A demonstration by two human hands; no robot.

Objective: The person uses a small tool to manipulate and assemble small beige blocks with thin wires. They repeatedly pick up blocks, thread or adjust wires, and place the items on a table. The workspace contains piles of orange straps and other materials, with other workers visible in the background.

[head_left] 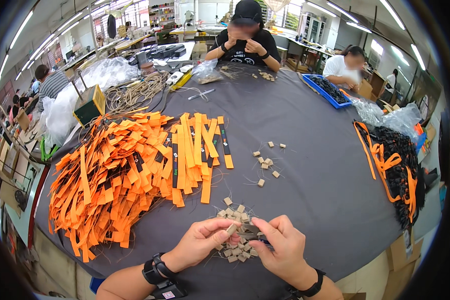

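Note:
Above the near edge of the dark cloth, my left hand (pixel 201 242) is closed, pinching a small beige block (pixel 231 229) between thumb and fingertips. Facing it, my right hand (pixel 284 246) is closed on a small grey metal tool (pixel 249 228), whose exact kind is too small to tell. The tool's tip points toward the beige block. Beneath both hands lies a pile of similar beige blocks (pixel 240 208), with thin threads sticking out among them; my fingers hide part of it.
Orange and black fabric strips (pixel 130 175) form a big heap at left. More beige blocks (pixel 266 163) lie scattered ahead. Rope (pixel 140 92) and a yellow-green box (pixel 89 104) sit far left. At right are a blue tray (pixel 327 91) and black-orange straps (pixel 392 167). Co-workers (pixel 245 42) sit across.

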